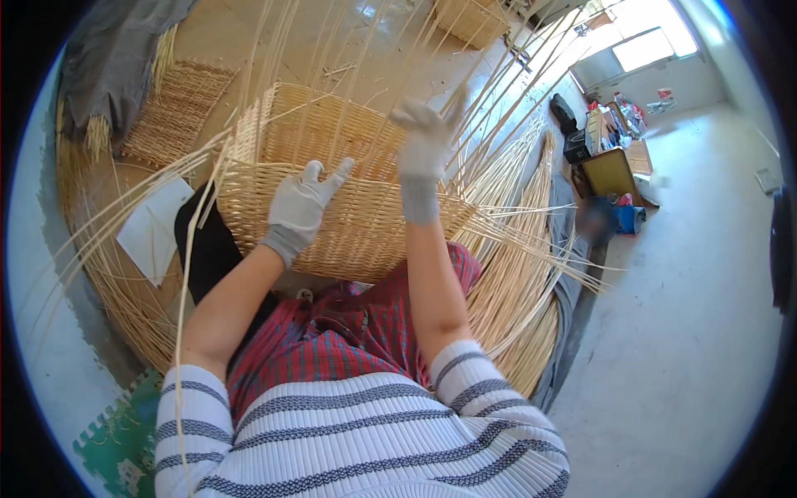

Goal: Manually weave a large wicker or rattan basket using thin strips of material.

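A woven wicker basket (357,241) with a rectangular mouth sits before my lap, with long loose stakes rising from its walls and splaying out at its sides. My left hand (300,203), in a pale glove with a grey cuff, holds the near wall at the rim. Its thumb sticks out along the edge, and the other fingertips are partly hidden. Above the basket's right part, my gloved right hand (422,145) is raised among the stakes. Motion blurs its fingers, but they look spread, with nothing visible in them.
Bundles of long pale canes (515,307) lie to the right on grey cloth. A woven mat (178,108) and a white sheet (155,228) lie at left. Another basket (471,21) stands at the far side. A wooden cabinet (612,178) with assorted items is farther right.
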